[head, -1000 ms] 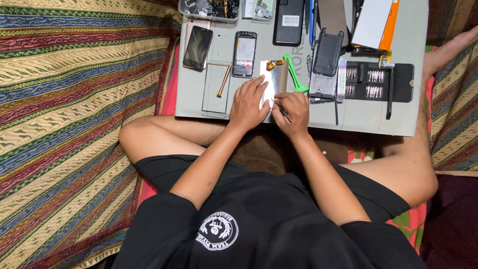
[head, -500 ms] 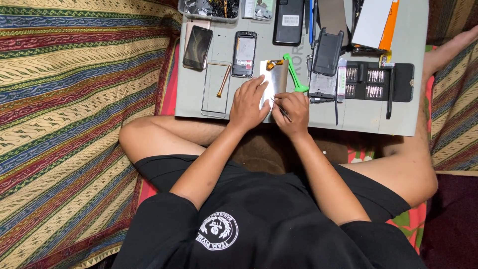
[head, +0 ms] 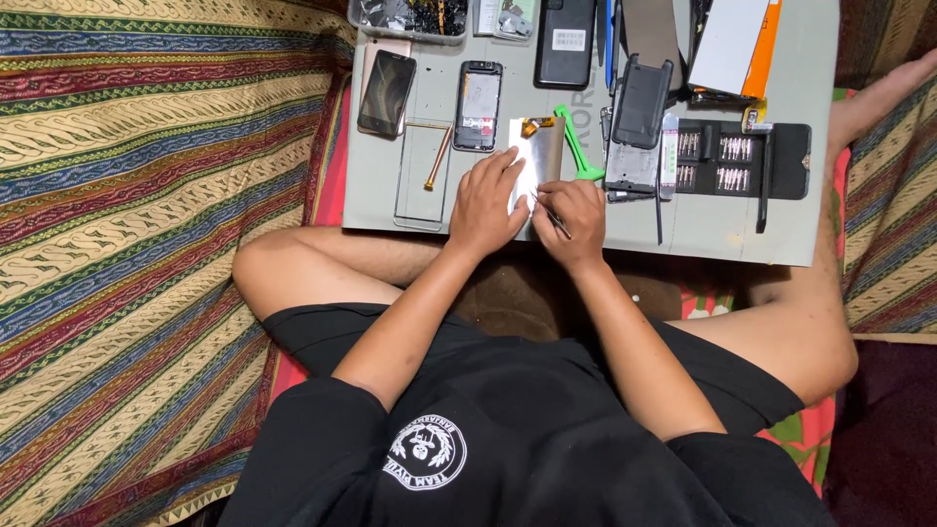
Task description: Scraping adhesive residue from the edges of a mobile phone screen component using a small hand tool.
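Note:
My left hand [head: 490, 203] presses flat on a silvery phone panel [head: 539, 156] with an orange flex cable at its top, lying on the grey work mat [head: 703, 229]. My right hand [head: 573, 221] sits just right of it and pinches a thin dark tool [head: 554, 219] against the panel's lower right edge. A green plastic pry tool [head: 578, 154] lies right beside the panel.
On the mat are an opened phone [head: 478, 105], a dark phone [head: 387, 92], a black phone [head: 564, 43], a clear glass sheet [head: 424, 176], a screwdriver bit case [head: 734, 160] and a parts tray [head: 408, 18]. A striped blanket [head: 146, 195] lies left. My crossed legs frame the mat.

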